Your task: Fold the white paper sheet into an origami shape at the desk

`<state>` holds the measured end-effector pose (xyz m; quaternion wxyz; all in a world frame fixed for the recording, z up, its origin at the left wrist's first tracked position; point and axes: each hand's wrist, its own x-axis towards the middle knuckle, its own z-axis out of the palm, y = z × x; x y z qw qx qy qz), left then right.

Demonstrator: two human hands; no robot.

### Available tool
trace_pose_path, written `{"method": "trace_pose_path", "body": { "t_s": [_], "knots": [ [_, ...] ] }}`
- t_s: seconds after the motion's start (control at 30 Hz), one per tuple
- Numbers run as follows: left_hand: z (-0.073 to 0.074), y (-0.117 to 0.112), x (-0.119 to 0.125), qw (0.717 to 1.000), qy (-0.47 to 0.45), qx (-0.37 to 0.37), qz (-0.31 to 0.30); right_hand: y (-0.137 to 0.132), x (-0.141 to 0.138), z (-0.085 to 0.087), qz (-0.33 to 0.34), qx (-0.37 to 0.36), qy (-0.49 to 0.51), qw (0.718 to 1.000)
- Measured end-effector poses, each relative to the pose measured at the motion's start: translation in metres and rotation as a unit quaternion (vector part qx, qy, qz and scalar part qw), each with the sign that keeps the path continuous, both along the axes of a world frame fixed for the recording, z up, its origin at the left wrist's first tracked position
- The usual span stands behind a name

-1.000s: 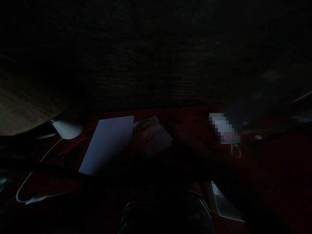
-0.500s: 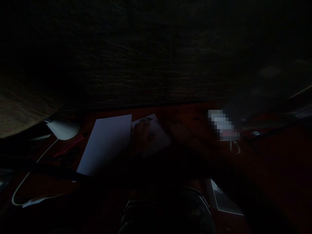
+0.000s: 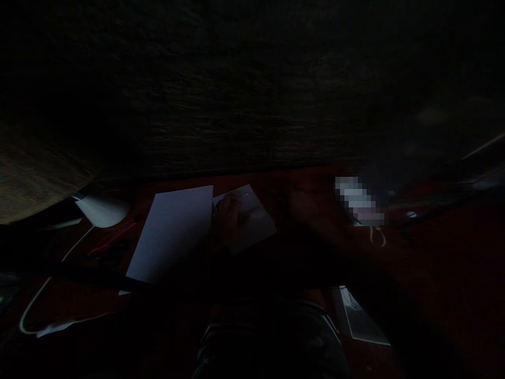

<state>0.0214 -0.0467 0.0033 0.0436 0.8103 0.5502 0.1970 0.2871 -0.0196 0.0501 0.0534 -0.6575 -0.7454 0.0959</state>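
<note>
Folded white paper [image 3: 256, 221] lay on the dark red counter [image 3: 445, 263], just beside a larger pale rectangular sheet [image 3: 169, 234]. The left hand [image 3: 226, 221] rested curled on the paper, any pinch too dark to tell; the shadowy right hand [image 3: 311, 210] sat apart, its shape unclear.

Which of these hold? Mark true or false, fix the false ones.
1. The left hand rests on a small sheet of paper. True.
2. A large white sheet lies left of the small sheet of paper in view. True.
3. The left hand holds the red item. False: it lies apart from both hands, left of the large white sheet.
4. The right hand grips the pixelated white object. False: the object sits beside that dim hand, not in it.
5. A white cable runs along the lower left of the view. True.
</note>
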Motion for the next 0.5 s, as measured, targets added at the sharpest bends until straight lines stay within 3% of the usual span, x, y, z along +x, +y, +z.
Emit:
{"method": "trace_pose_path", "body": {
  "t_s": [0.23, 0.5],
  "knots": [
    [0.01, 0.005, 0.0, 1.0, -0.002, 0.001, -0.03, 0.001, 0.003, 0.0, -0.026, 0.003, 0.041, 0.999],
    [0.0, 0.016, -0.008, 0.997, -0.068, 0.018, -0.042, 0.002, 0.009, 0.009, -0.038, -0.018, 0.028, 0.999]
  ]
}}
